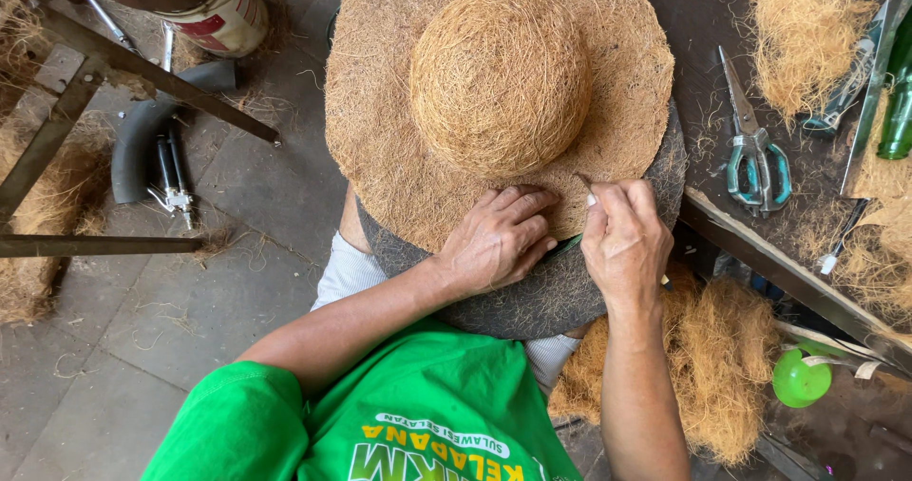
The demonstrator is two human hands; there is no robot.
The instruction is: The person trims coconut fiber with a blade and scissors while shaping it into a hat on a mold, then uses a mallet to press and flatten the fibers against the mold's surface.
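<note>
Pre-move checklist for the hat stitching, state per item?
1. Left hand pressing flat on the fibre hat brim: ok.
2. Right hand pinching a thin needle-like tool at the brim edge: ok; its tip is too small to judge.
3. Hat resting on the dark round pad over the lap: ok.
4. Thread attached to the tool: cannot tell.
5. Scissors lying on the bench to the right, apart from both hands: ok.
6. Loose fibre pile beside the right forearm, not on the brim: ok.
</note>
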